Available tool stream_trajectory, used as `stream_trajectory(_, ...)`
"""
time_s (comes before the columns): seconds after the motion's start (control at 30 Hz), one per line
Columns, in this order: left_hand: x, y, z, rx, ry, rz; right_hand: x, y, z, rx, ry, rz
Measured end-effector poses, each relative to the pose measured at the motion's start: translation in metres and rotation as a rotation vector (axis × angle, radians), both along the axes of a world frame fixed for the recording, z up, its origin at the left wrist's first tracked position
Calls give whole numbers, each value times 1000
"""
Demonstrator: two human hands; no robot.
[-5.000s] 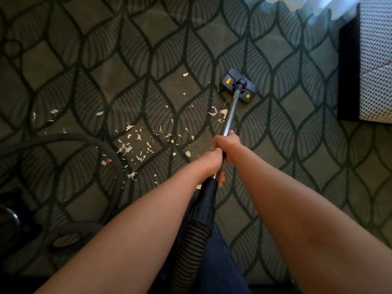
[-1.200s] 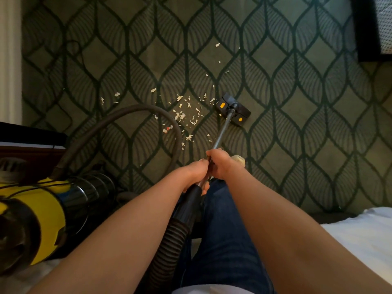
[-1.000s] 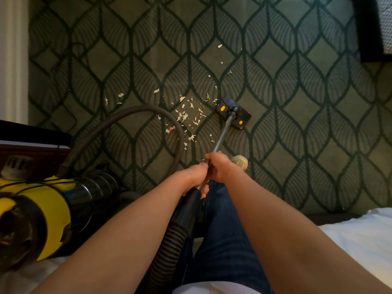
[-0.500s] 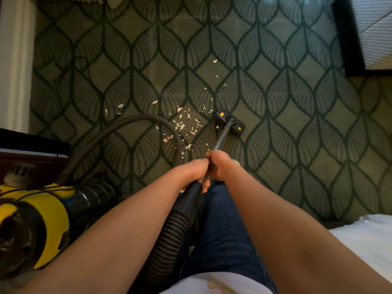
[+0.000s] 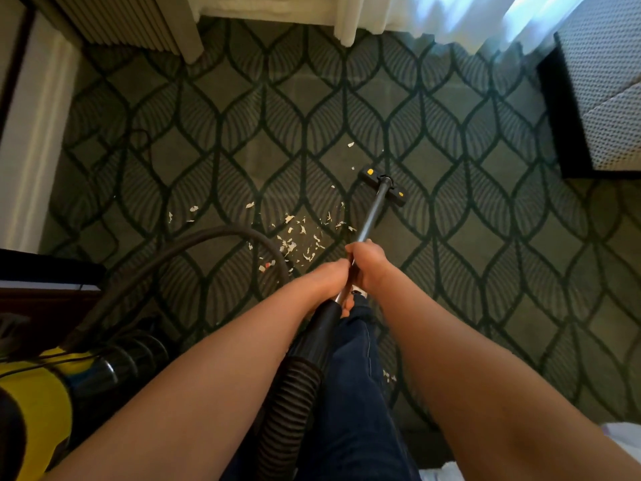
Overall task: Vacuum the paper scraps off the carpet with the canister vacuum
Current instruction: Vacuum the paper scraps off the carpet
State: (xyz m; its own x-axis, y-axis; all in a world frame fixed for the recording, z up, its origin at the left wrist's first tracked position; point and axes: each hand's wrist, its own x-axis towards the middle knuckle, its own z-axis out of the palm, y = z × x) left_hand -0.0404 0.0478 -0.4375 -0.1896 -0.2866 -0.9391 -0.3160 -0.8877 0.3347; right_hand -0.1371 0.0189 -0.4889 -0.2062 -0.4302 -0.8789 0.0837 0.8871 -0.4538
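Both hands grip the vacuum's metal wand at mid-frame. My right hand sits higher up the tube, and my left hand is just behind it, above the black handle. The black floor head with yellow tabs rests on the green patterned carpet, ahead and right of the hands. White paper scraps lie scattered left of the wand, with a few stray bits beyond the head. The yellow canister sits at lower left, its hose arching over the carpet.
A dark chair with patterned upholstery stands at the upper right. White curtains hang along the far edge. A white door frame and dark furniture are on the left. My jeans-clad leg is below the hands.
The floor head has slid forward, away from me and past the main scrap cluster. The view has tilted up, bringing curtains and chair into sight.
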Motion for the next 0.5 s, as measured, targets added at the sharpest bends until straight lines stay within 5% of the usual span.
stream_trajectory(0.5,-101,-237,-31,-30,8,318,-82,-264,-23,-114,4,190)
